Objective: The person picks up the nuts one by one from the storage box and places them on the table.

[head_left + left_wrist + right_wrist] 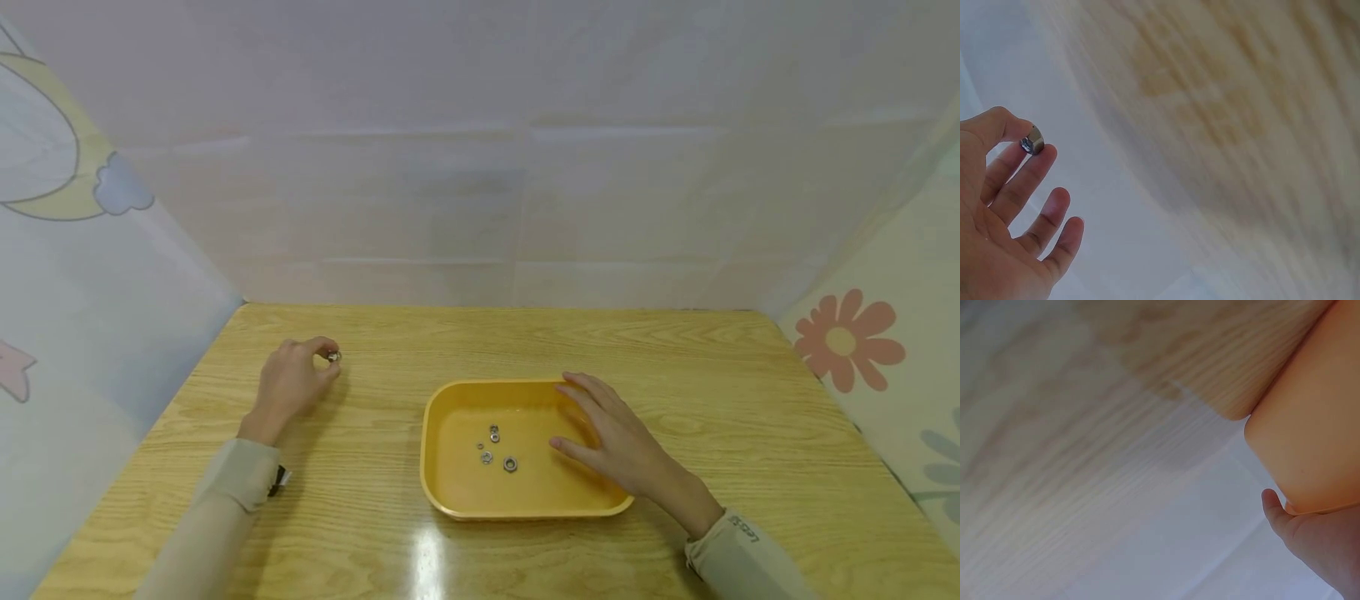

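Observation:
My left hand (294, 379) is at the far left of the table, above the wood. Between thumb and fingertips it pinches a metal nut (1035, 142), whose hole shows in the left wrist view; the ring and little fingers stay spread. A yellow tray (465, 487) sits near the table's middle. Inside lie several metal nuts of different sizes, the largest a hex nut (510, 464) and the smallest a tiny one (480, 446). My right hand (618, 446) is at the tray's right rim, fingers spread and extended over it, holding nothing. The tray's outer wall (1310, 431) fills the right wrist view's corner.
The wooden table (360, 483) reaches back to a pale cloth wall (480, 217). Printed sheets flank it, with a moon drawing (56, 175) on the left and a red flower (847, 340) on the right.

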### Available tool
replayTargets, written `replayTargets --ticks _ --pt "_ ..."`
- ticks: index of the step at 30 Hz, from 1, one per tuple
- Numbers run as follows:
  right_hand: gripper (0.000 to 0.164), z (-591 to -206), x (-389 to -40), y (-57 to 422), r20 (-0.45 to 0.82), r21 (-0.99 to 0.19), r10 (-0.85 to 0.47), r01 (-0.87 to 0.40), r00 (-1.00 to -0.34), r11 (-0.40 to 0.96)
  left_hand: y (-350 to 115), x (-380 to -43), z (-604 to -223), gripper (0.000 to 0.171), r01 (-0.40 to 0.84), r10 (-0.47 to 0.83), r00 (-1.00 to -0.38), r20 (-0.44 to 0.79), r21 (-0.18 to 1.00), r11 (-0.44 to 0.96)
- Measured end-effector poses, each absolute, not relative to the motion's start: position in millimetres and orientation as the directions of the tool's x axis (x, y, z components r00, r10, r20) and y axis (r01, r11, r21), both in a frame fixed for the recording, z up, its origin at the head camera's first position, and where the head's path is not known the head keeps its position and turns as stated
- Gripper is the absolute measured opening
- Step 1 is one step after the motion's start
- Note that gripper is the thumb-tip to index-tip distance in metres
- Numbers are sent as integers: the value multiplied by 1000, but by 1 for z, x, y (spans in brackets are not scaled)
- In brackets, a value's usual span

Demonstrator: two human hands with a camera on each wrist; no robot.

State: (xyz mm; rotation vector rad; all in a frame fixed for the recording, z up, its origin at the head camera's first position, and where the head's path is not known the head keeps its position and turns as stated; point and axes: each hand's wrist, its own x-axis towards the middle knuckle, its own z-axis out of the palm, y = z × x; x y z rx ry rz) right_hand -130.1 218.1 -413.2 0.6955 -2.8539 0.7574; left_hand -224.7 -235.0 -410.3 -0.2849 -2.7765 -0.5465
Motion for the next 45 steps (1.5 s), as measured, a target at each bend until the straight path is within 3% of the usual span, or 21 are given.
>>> replayTargets --ticks 18,36,45 --pt "74 -415 -130 218 219 -439 -407 -462 -887 770 -250 -222 -410 20 203 121 -960 253 329 922" --pt "74 -414 -129 218 221 -441 -404 -461 -887 770 -251 -225 -409 19 169 162 -986 48 317 933" --pt "74 -413 -130 218 218 -438 -403 -458 -889 774 -252 -225 -410 23 192 194 -981 21 302 934"
